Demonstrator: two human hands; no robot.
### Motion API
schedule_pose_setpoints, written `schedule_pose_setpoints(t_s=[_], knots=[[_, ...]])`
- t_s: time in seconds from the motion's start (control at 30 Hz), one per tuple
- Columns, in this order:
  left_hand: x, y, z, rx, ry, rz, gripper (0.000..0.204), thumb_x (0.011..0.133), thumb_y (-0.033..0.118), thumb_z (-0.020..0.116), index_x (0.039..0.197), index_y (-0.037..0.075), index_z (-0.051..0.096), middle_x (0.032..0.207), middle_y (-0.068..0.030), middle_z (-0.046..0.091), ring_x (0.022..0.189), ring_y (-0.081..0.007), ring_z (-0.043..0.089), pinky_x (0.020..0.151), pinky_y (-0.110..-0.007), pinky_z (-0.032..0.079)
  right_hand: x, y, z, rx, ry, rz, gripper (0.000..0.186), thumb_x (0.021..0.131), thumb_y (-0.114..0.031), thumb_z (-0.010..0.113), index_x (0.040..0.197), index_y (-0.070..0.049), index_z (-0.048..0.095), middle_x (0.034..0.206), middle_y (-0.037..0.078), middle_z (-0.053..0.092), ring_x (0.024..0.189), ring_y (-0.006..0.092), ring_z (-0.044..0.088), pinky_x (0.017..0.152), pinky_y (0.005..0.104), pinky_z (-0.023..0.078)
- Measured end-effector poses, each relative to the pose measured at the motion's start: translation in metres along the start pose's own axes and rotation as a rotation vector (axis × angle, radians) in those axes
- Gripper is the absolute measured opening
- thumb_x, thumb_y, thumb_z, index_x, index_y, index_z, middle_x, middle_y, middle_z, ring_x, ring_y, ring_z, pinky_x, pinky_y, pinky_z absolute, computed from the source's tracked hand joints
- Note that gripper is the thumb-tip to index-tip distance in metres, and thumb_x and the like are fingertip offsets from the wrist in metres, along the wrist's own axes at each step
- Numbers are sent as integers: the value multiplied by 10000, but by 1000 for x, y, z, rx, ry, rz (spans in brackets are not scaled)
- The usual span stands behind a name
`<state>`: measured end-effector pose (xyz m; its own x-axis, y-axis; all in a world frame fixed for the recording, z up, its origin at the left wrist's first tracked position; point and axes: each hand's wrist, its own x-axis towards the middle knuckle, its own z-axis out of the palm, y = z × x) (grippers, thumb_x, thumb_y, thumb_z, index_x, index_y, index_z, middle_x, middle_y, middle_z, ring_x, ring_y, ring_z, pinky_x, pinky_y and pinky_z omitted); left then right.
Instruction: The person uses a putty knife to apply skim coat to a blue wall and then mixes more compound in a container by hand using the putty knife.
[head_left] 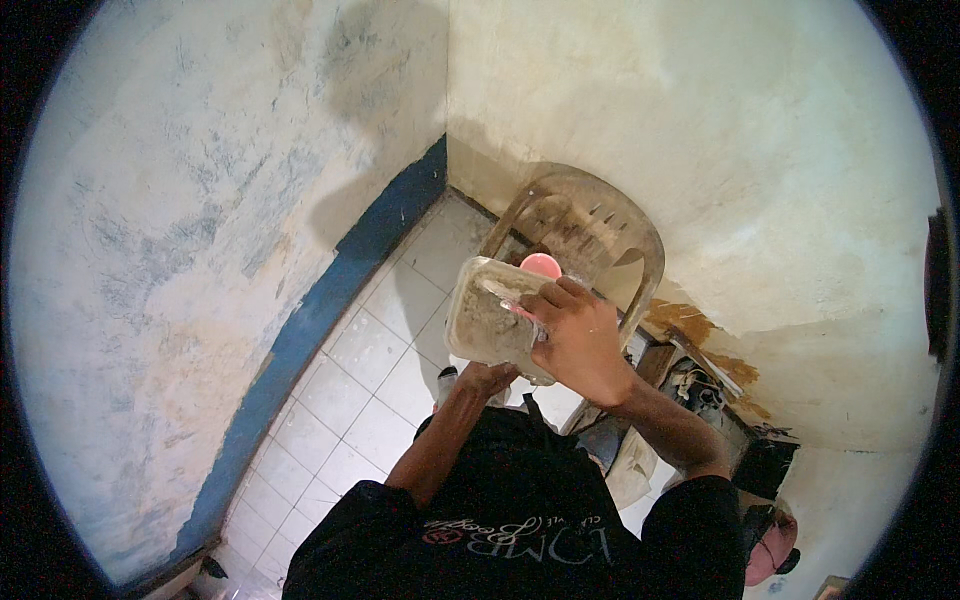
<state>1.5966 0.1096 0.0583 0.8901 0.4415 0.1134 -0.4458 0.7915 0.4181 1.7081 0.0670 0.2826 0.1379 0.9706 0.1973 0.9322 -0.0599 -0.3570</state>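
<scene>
My left hand [485,378] grips the near edge of a rectangular plastic container [470,320] smeared with pale grey paste. My right hand [580,335] is closed around a small tool with a pink handle [525,312], its whitish end inside the container. Just beyond the container a round pink tub [540,263] is visible over a dirty beige plastic chair [635,220]. The chair stands in the corner, partly hidden by the container and my right hand.
Patchy plastered walls [180,180] meet at the corner, with a blue painted band [390,200] above the tiled floor [350,375]. Cables and assorted objects [700,390] lie along the right wall, with a dark box [762,465] and a pink item [770,545] nearer.
</scene>
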Motion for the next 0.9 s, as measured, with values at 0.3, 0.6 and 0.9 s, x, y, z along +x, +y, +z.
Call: schedule_pose_setpoints(t_s=[0.3,0.6,0.9], knots=[[-10,-4,-10,66,13,-7,806,725,269,773,1374,139,313,1359,-70,414,1266,-225,394,1056,-417,352,-21,-4,13,-32,-118,-163,392,530,-117,665,915,-53,635,811,65,566,821,253,585,665,381,506],[-6,-7,-16,282,11,17,816,730,291,774,1380,137,307,1357,-64,418,1254,-210,405,1053,-397,354,-8,3,7,-10,-127,22,396,547,-83,639,942,-93,676,899,86,623,921,288,600,766,391,503],[-6,0,-7,233,-14,-41,711,823,333,683,1393,155,297,1400,-69,380,1273,-218,385,1063,-414,341,3,23,0,252,-145,122,353,544,-62,604,891,-31,659,882,194,628,827,397,592,720,440,484]])
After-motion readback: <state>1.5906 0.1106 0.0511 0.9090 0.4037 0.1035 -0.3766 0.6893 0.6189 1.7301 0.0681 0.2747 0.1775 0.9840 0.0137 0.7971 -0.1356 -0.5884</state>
